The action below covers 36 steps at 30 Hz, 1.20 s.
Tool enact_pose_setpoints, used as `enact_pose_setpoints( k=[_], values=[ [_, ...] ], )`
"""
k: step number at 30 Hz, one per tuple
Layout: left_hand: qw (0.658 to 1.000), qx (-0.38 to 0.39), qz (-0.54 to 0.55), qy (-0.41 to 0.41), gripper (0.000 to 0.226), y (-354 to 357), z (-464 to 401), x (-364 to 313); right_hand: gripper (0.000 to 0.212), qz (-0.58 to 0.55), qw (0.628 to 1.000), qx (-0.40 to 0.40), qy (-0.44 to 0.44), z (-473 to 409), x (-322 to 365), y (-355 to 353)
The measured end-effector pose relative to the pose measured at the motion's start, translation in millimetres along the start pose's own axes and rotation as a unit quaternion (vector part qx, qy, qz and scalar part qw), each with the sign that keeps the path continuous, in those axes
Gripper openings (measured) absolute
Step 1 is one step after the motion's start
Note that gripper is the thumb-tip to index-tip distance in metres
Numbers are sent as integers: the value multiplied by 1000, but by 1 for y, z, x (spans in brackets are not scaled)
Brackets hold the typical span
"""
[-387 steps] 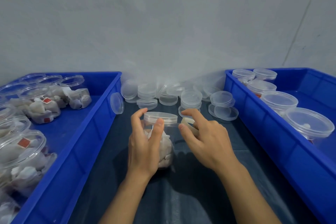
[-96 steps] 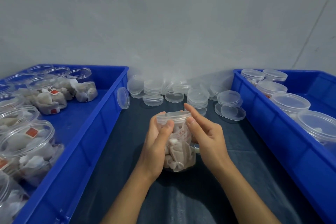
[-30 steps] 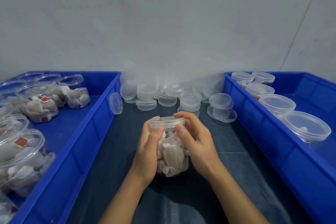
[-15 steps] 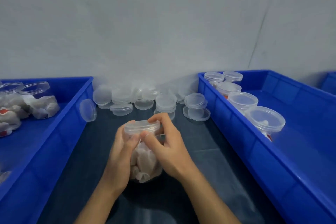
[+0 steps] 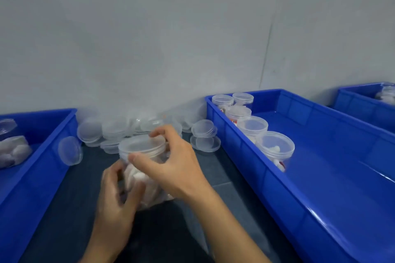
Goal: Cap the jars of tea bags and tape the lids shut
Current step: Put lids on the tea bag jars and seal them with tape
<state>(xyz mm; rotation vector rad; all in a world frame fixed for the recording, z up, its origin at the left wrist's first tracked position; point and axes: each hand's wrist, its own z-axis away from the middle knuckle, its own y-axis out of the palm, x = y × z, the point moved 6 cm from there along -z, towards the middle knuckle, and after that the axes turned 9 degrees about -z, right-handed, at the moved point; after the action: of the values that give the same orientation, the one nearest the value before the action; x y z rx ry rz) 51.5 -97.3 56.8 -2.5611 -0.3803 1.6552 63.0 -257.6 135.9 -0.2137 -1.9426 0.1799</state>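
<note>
We observe a dark bench against a plain grey wall, blue bins left and right, loose lids at the far edge. Our left hand grips the capped jar mid-bench; our right hand pinches its lid.

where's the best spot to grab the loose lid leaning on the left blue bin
Pinch the loose lid by its rim at the top edge, coming from above. It stands on edge against the left blue bin wall, so its upper rim is free while its back face is blocked. The flat face offers no hold, and the thin clear plastic probably flexes, so grip lightly.
</note>
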Motion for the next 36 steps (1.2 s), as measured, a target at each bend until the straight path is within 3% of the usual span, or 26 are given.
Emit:
enact_pose_setpoints(
  k=[6,15,23,27,30,36],
  values=[
    [993,-31,-98,50,45,14,-46,-35,52,81,994,-32,-59,-34,63,-36],
    [982,95,-128,105,32,115,-149,-124,59,276,947,-148,-66,-106,104,-160],
    [966,166,-169,107,39,244,-203,-169,58,316,920,-229,-32,-140,78,-274],
    [929,225,-261,135,33,294,-207,-167,59,326,914,-242,11,-145,40,-309],
    [898,272,-318,134,43,317,-199,-151,64,294,924,-241,49,-141,2,-327],
    [828,312,-443,146,35,342,-185,-115,68,251,942,-203,93,-137,-67,-318]
  ],
)
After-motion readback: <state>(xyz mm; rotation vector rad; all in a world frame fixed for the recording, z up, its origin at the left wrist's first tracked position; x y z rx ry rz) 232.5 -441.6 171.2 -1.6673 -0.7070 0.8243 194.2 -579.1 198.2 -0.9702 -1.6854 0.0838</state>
